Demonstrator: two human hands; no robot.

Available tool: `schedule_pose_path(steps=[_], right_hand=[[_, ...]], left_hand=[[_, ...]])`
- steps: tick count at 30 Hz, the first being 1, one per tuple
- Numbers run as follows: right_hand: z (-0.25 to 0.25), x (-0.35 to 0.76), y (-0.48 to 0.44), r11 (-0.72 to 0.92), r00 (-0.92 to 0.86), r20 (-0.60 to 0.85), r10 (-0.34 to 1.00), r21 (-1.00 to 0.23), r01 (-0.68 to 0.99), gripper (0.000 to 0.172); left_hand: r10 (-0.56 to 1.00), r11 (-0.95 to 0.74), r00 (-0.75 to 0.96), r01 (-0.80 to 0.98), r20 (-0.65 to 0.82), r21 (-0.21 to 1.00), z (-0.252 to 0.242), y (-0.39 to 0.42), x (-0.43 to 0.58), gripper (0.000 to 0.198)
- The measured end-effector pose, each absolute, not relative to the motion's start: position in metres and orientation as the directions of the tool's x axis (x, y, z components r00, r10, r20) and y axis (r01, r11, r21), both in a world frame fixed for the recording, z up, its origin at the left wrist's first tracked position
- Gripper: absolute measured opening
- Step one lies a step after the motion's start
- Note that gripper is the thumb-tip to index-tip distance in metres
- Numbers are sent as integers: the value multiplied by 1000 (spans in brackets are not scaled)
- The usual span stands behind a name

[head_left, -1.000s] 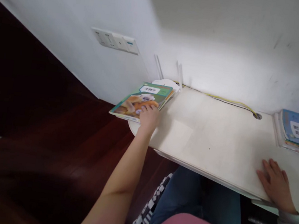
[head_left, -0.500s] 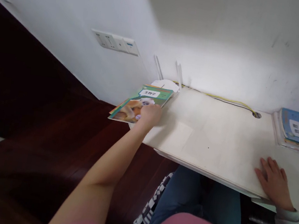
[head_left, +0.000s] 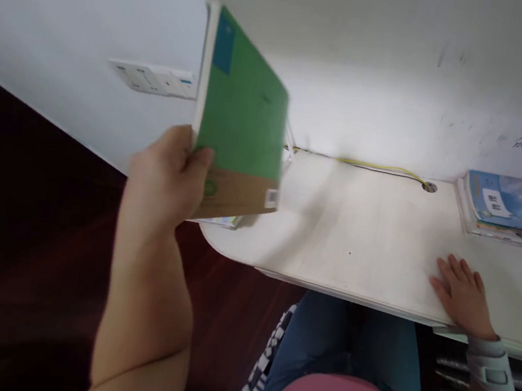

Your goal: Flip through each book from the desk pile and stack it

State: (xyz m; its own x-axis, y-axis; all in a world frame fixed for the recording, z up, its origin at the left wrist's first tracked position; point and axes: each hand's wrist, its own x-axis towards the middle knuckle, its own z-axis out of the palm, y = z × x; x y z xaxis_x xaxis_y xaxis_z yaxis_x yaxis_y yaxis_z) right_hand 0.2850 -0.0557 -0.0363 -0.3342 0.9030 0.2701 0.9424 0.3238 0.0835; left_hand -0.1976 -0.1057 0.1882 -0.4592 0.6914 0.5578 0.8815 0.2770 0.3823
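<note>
My left hand is raised at the left and grips a green book by its lower corner. The book stands upright in the air with its green and brown back cover, bearing a barcode, turned toward me. Under it, at the white desk's left end, the edge of another book peeks out. My right hand lies flat on the desk near its front edge, fingers stretched out, holding nothing. A grey band wraps that wrist.
A stack of books with a blue cover on top lies at the desk's far right by the wall. A yellow cable runs along the wall to a hole in the desk. White wall sockets sit at left above dark wooden floor.
My left hand has lifted the green book off the pile at the desk's left end and turned it upright, back cover toward me. My right hand has stayed flat on the desk.
</note>
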Motion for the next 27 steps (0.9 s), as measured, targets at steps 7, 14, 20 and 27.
schedule_pose_path(steps=[7, 14, 20, 27], right_hand=[[-31, 282, -57, 321, -336, 258, 906, 101, 942, 50], [-28, 282, -57, 314, -325, 239, 915, 84, 946, 51], [-28, 283, -57, 318, -331, 238, 913, 94, 944, 51], [-27, 283, -57, 324, -344, 241, 908, 120, 938, 52]], left_hand=[[937, -281, -190, 85, 293, 956, 108, -64, -101, 43], [996, 91, 0, -236, -94, 967, 29, -63, -33, 49], [990, 34, -136, 15, -31, 999, 1, -59, -56, 38], [974, 27, -227, 217, 24, 976, -8, -60, -102, 46]])
